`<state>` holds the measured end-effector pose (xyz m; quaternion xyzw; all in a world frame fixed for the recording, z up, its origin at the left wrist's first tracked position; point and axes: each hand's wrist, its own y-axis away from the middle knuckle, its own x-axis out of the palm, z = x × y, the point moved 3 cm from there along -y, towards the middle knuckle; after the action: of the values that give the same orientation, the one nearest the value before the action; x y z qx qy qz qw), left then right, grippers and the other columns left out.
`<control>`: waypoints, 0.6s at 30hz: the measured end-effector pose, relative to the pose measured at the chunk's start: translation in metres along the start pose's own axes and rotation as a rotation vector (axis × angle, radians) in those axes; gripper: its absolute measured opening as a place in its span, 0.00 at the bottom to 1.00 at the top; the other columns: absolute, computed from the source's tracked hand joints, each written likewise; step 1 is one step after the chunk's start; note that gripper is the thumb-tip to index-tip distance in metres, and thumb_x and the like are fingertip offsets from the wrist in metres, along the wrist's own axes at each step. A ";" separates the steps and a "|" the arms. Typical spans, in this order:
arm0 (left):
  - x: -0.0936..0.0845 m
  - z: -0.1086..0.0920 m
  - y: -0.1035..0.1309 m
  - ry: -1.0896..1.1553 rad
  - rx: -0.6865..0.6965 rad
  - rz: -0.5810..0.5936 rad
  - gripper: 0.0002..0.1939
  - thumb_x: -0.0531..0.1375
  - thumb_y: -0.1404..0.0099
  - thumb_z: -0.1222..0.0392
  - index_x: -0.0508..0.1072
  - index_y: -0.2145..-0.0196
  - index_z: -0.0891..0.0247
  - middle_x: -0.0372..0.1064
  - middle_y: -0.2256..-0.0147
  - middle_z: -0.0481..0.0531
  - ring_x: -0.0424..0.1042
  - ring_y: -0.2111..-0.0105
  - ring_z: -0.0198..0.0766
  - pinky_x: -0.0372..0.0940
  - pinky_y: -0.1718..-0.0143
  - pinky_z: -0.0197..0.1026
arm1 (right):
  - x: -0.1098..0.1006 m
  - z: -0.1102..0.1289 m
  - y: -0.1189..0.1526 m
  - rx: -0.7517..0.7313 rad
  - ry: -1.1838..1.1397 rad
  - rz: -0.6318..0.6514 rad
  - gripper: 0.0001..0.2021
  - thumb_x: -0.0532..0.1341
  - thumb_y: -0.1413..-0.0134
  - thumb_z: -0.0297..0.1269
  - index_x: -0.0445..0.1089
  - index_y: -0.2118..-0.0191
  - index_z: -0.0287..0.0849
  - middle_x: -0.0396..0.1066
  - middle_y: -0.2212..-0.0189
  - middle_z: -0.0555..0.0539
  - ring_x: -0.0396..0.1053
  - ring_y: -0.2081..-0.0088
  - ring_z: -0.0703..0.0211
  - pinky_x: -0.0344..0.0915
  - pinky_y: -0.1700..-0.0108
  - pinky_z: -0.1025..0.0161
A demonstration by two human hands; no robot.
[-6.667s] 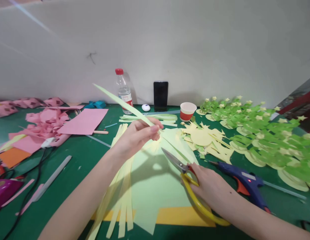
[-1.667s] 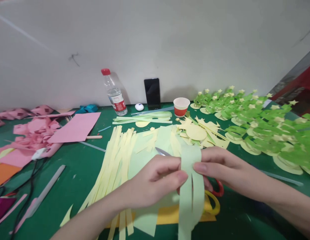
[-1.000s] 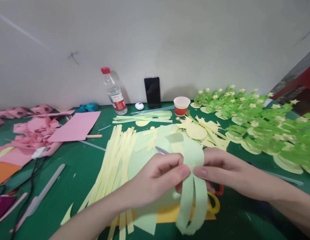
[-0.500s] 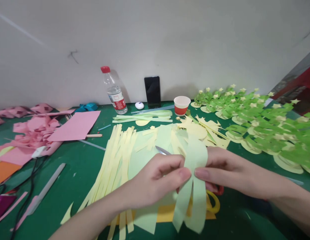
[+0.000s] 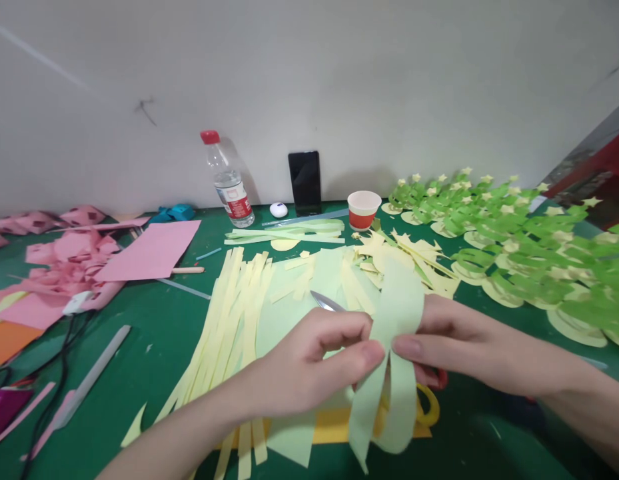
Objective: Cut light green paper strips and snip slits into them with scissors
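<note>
Between my two hands is a light green paper strip (image 5: 400,297), its upper part in one piece and its lower part split into two hanging tails. My left hand (image 5: 334,353) pinches its left edge between thumb and fingers. From the other side, my right hand (image 5: 439,347) pinches the right edge, thumb in front and fingers behind. Scissors (image 5: 327,301) lie beneath my hands; a blade tip shows at the left and a yellow handle loop at the lower right, with their middle hidden. Pale yellow paper strips (image 5: 239,300) lie left of my hands on light green sheets (image 5: 284,340).
Star-topped green paper spirals (image 5: 489,233) fill the right side. At the back stand a water bottle (image 5: 232,187), a phone (image 5: 305,183) and a paper cup (image 5: 363,212). Pink paper (image 5: 154,252), a glue stick (image 5: 94,377) and a black cable (image 5: 66,360) lie at the left.
The green paper strip has shifted slightly right and down in my hands, and its upper part tilts more to the right. Both hands keep their pinch, the right one slightly further right.
</note>
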<state>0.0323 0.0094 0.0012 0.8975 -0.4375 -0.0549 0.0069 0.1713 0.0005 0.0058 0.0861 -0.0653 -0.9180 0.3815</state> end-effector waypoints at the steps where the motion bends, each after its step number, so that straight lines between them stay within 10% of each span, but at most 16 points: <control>1: 0.000 0.000 0.000 0.000 -0.013 -0.016 0.15 0.49 0.37 0.55 0.56 0.79 0.62 0.54 0.79 0.45 0.55 0.77 0.31 0.54 0.74 0.35 | 0.000 0.000 0.000 -0.009 0.024 0.005 0.19 0.54 0.44 0.48 0.62 0.78 0.38 0.55 0.81 0.53 0.53 0.79 0.70 0.52 0.78 0.71; 18: 0.001 -0.001 0.001 0.010 0.034 -0.046 0.15 0.49 0.37 0.56 0.55 0.80 0.62 0.54 0.79 0.45 0.56 0.77 0.30 0.54 0.74 0.34 | -0.002 0.002 -0.001 -0.083 -0.053 -0.057 0.16 0.57 0.45 0.44 0.64 0.78 0.39 0.56 0.82 0.54 0.54 0.79 0.71 0.52 0.79 0.72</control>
<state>0.0325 0.0082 0.0026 0.9075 -0.4178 -0.0429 -0.0073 0.1713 0.0028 0.0079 0.0475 -0.0346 -0.9325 0.3564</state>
